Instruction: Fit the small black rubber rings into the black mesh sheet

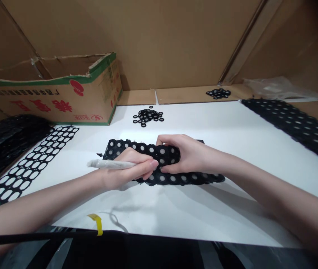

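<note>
My left hand [132, 167] is closed around a white pen-shaped tool [111, 164]; its rear end points left and its working tip is hidden by the fingers. Both hands meet at a black perforated sheet [194, 178] with rows of round, pale-centred discs or holes. With thumb and fingers, my right hand [185, 155] grips the sheet's upper part, which looks bent or folded up. Part of the sheet lies on the white table surface below. My left fingertips touch it near the middle.
Small black rings [147, 115] lie heaped behind the sheet, with another pile [218, 93] farther back. On the right is another perforated sheet [293, 121]. At left are a black lattice strip [26, 163], dark stacked sheets [13, 136] and an open cardboard box [86, 101]. Clear plastic [279, 87] lies back right.
</note>
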`<state>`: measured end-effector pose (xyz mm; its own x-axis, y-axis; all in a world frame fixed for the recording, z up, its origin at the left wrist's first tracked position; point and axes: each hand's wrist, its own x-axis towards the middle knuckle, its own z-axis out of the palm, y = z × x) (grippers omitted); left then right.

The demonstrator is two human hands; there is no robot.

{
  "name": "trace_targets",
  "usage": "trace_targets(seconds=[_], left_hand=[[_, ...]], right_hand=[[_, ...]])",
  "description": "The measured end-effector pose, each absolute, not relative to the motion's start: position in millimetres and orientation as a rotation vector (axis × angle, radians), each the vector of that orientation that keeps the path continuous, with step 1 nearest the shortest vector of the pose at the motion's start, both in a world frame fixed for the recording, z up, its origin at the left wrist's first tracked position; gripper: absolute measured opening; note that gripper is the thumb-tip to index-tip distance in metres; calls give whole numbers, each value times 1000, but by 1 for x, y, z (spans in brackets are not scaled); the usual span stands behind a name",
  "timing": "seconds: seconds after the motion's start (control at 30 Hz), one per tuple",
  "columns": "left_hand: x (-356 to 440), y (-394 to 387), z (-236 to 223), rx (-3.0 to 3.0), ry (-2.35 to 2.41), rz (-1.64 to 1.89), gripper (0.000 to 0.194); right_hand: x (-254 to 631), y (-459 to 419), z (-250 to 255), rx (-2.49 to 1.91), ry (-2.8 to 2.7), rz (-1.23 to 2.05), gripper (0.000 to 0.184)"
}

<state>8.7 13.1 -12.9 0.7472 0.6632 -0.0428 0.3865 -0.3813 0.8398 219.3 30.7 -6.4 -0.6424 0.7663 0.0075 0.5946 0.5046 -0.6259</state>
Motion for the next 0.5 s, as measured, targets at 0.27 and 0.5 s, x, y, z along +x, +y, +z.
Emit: trace_targets(seconds=[0.27, 0.5], left_hand=[[10, 15, -10, 2043, 697, 310, 43], [11, 9, -14, 2058, 705, 496, 42]], right_hand=[[219, 26, -2, -1129, -2469, 919, 26], [221, 23, 3, -1186, -2536, 1018, 53]])
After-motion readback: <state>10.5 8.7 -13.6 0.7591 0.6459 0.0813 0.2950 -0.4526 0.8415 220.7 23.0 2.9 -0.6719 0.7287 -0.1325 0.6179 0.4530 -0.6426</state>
